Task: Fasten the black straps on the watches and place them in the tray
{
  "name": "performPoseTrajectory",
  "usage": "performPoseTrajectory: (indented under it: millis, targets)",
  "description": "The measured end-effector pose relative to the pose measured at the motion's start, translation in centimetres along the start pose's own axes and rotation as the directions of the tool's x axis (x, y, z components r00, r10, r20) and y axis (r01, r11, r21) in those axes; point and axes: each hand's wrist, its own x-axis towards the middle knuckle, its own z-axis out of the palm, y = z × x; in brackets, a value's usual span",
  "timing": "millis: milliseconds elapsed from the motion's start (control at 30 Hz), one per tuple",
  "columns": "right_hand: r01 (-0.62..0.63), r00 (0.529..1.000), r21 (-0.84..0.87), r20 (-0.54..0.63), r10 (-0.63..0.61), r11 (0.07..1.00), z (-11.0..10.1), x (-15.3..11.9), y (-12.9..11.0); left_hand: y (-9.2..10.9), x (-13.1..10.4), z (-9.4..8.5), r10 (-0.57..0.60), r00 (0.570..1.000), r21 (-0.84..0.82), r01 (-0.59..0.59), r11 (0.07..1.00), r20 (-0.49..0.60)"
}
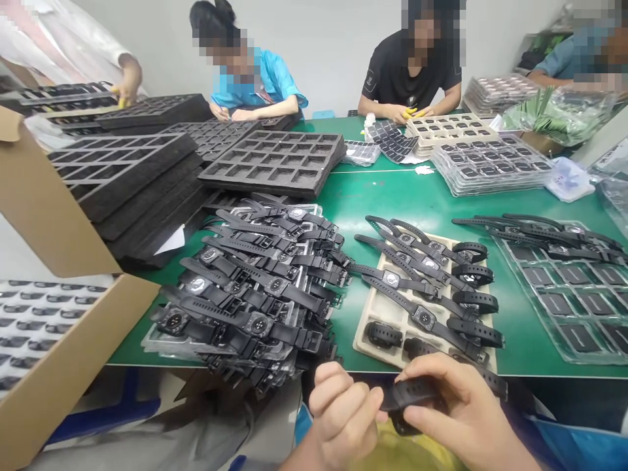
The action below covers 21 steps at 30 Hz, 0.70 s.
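Observation:
Close to me, below the table's front edge, my right hand (pixel 458 405) is closed around a black smartwatch (pixel 417 396), thumb and fingers on its strap. My left hand (pixel 341 409) has its fingers curled and pinches the strap's other end; the fingertips partly hide it. Just beyond is a beige tray (pixel 375 307) carrying several black smartwatches, some laid flat with straps stretched out, others with their straps closed into loops. Left of that tray, a large heap of black smartwatches (pixel 260 288) lies over clear plastic trays, straps pointing sideways.
At right, a clear tray (pixel 554 288) holds dark square pieces, with more watches across its far end. Black foam trays (pixel 275 160) are stacked at the back left. An open cardboard box (pixel 112 307) stands at left. Several people sit or stand across the green table (pixel 373 190).

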Motion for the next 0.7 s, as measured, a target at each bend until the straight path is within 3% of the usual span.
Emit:
performPoseTrajectory:
  millis: [133, 233, 333, 500, 700]
  targets:
    - [0.327, 0.942, -0.262, 0.168, -0.291, 0.908, -1.9, 1.6, -1.4, -0.9, 0.4, -0.2, 0.004, 1.000, -0.033, -0.003, 0.999, 0.002]
    - [0.345, 0.925, -0.458, 0.018, -0.379, 0.820, -2.8, 3.4, -1.8, -1.2, 0.5, -0.5, -0.094, 0.994, -0.071, 0.099, 0.993, 0.060]
    - [0.241, 0.936, -0.553, -0.084, -0.342, 0.798, -2.8, 5.8, -1.3, -0.8, 0.0, -0.7, -0.160, 0.982, -0.168, 0.175, 0.970, 0.097]
    - [0.202, 0.977, -0.642, 0.074, -0.202, 0.740, -2.1, 9.2, 0.0, 0.5, -0.7, -0.5, -0.251, 0.961, -0.262, 0.272, 0.926, 0.113]
    - [0.203, 0.979, -0.705, 0.127, -0.160, 0.680, -2.0, 9.8, 0.4, 0.2, -2.5, -0.1, -0.276, 0.953, -0.345, 0.302, 0.889, 0.124]
